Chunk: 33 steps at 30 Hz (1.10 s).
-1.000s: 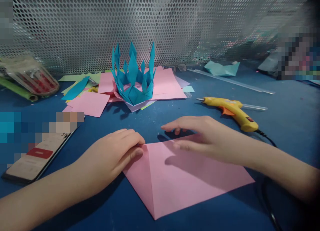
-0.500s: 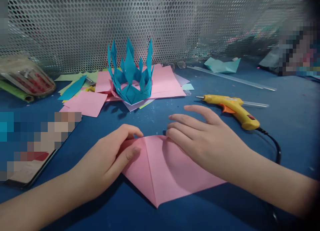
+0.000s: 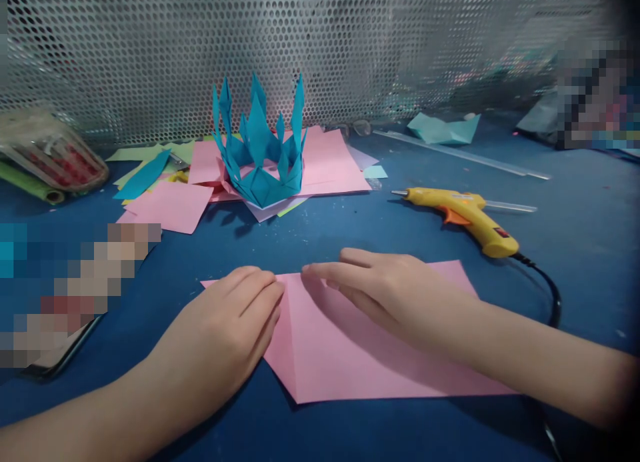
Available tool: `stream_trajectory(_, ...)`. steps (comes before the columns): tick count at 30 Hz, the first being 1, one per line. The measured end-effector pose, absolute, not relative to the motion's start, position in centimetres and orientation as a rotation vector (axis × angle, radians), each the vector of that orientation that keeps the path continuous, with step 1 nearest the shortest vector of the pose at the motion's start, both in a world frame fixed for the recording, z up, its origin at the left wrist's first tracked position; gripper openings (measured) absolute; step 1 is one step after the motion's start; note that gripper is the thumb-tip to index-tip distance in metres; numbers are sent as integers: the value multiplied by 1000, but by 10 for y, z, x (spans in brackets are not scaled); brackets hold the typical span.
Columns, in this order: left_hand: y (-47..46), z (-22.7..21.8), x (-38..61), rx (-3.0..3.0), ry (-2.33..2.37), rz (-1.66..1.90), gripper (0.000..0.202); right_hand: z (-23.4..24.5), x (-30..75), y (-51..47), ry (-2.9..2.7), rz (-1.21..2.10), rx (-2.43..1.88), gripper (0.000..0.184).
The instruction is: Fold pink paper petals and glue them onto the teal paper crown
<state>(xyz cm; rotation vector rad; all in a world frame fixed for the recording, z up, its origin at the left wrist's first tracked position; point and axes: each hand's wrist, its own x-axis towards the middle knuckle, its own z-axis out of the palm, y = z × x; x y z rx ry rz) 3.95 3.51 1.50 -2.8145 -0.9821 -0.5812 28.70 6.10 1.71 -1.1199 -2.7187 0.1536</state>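
Observation:
A sheet of pink paper point(image 3: 380, 362) lies before me on the blue table, with a crease running down near its left end. My left hand point(image 3: 220, 322) covers that left end; its fingers are curled together on the paper beside the crease, and the thumb is hidden. Across the upper middle of the sheet rests my right hand point(image 3: 390, 292), fingers stretched out, their tips at the top edge just right of the crease. Behind the hands stands a blue folded-paper crown point(image 3: 265, 182).
A yellow glue gun point(image 3: 460, 212) with a black cord lies at right. Clear glue sticks point(image 3: 460, 154) and a pale teal folded paper point(image 3: 443, 129) are farther back. Left are a phone point(image 3: 65, 352), pink paper pieces point(image 3: 175, 205) and a clear container point(image 3: 60, 149). A perforated metal panel point(image 3: 320, 42) stands behind.
The pink sheet has turned and flattened, showing more of its right side. My left fingers have closed down over its left end. My right hand has lowered onto the sheet and moved left.

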Motion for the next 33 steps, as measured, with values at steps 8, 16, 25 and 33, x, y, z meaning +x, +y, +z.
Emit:
stream_trajectory(8, 30, 15, 39, -2822, -1017, -502, 42, 21, 281, 51, -2673, 333, -1248, 46)
stream_trajectory(16, 28, 0, 39, -2781, -1133, -533, 51, 22, 278, 47, -2747, 183, -1264, 46)
stream_trajectory(25, 29, 2, 37, -2825, -1175, -462, 49, 28, 267, 44, -2831, 210, -1352, 43)
stream_trajectory(33, 30, 7, 40, -2774, -987, -420, 44, 33, 260, 39, -2776, 459, -1496, 44)
